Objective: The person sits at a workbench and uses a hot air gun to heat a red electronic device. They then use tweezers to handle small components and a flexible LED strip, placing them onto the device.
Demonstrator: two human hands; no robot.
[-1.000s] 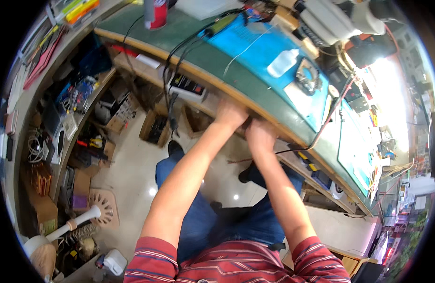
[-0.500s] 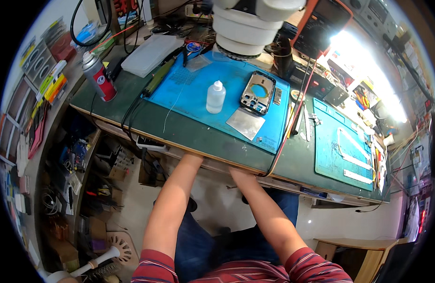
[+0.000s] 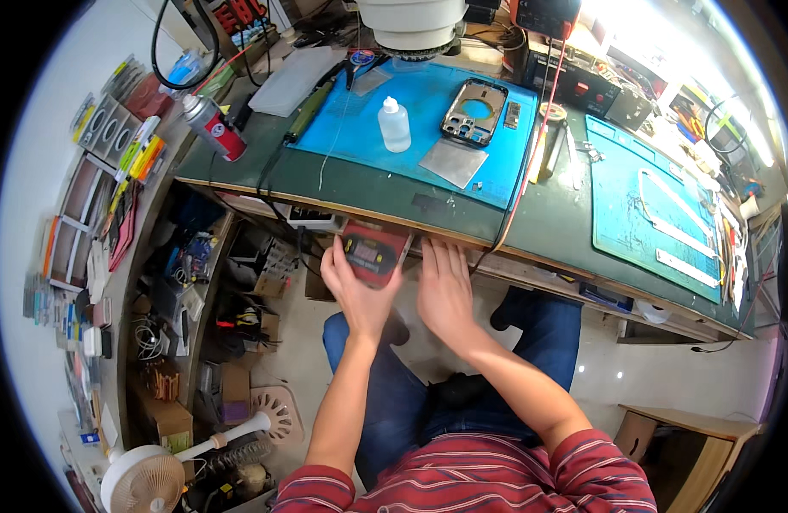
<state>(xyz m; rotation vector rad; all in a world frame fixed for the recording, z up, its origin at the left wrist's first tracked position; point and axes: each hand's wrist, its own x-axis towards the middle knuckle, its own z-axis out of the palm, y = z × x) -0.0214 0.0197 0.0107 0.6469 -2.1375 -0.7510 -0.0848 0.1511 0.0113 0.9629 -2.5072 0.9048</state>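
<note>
My left hand [image 3: 355, 291] grips a small red-and-dark boxy item [image 3: 370, 255] at the workbench's front edge, its far end at the under-bench opening. My right hand [image 3: 445, 286] is just to its right, fingers stretched out, fingertips at that edge, nothing visible in its grasp. Above my hands is the green bench top [image 3: 377, 184] with a blue mat [image 3: 334, 128]. A clear dropper bottle [image 3: 394, 128] stands on that mat, beside a phone housing [image 3: 473, 111] and a flat metal plate [image 3: 454, 161].
Microscope [image 3: 411, 21] at the back, spray can [image 3: 214, 128] at left, second mat [image 3: 633, 214] at right. Cables [image 3: 518, 188] hang over the front edge. Cluttered shelves [image 3: 180, 308] and a white fan [image 3: 144, 480] line the left; a wooden cabinet [image 3: 685, 445] stands lower right.
Both hands were hidden under the bench edge. My left hand has come out toward me with the red item; my right hand now shows. The view has also shifted.
</note>
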